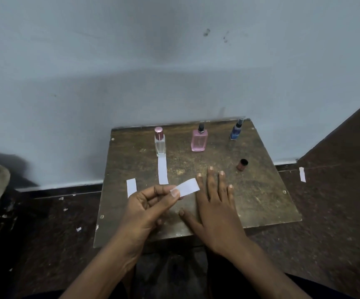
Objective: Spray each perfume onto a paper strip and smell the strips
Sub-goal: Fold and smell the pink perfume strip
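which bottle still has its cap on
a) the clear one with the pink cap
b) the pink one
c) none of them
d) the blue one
a) The clear bottle wears its pink cap, while the pink bottle and the blue bottle show bare black sprayers, and a loose cap lies on the table.

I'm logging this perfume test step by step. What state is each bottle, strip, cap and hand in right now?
Clear bottle: upright, pink cap on.
Pink bottle: upright, uncapped, black sprayer bare.
Blue bottle: upright, sprayer bare.
Loose cap: on its side on the table.
Long strip: flat before the clear bottle.
Short strip: flat, table's left.
Held strip: pinched, raised.
Left hand: pinching the held strip.
Right hand: open, flat, empty.
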A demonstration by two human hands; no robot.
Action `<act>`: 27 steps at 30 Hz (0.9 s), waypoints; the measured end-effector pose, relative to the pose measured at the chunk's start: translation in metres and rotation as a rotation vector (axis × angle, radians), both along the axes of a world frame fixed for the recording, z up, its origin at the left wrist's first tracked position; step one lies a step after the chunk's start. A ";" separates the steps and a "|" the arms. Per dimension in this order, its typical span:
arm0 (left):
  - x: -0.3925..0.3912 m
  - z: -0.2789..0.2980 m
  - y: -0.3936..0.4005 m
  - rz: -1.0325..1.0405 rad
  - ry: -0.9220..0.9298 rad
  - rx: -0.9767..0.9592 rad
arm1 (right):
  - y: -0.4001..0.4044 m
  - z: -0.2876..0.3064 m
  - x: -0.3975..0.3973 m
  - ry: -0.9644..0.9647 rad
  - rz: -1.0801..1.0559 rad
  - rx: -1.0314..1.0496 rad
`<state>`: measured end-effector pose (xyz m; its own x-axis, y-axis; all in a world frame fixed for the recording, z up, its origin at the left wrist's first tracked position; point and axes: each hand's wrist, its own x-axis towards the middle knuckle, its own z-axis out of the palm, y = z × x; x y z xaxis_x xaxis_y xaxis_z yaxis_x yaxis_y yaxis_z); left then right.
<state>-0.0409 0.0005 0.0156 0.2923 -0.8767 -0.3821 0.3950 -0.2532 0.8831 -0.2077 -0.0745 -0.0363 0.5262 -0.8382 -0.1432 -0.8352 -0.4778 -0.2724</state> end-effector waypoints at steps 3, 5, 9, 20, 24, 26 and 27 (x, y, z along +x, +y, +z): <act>0.000 0.004 0.000 0.016 0.001 0.018 | -0.001 0.003 0.001 0.000 -0.007 0.014; -0.003 0.005 0.002 0.031 -0.006 0.024 | 0.000 0.004 0.003 0.011 -0.016 0.025; -0.008 0.007 0.005 0.010 -0.025 0.051 | 0.001 0.012 0.003 0.015 -0.022 0.053; -0.014 0.033 0.018 -0.273 0.010 -0.336 | -0.005 0.005 0.008 0.068 -0.045 0.114; -0.012 0.032 0.011 -0.304 -0.069 -0.272 | -0.004 0.007 0.007 0.078 -0.011 0.086; -0.013 0.021 0.001 -0.104 -0.336 -0.075 | 0.000 0.010 0.005 0.052 0.001 0.054; -0.013 0.018 -0.003 -0.023 -0.310 -0.047 | 0.001 0.009 0.003 0.048 -0.004 0.042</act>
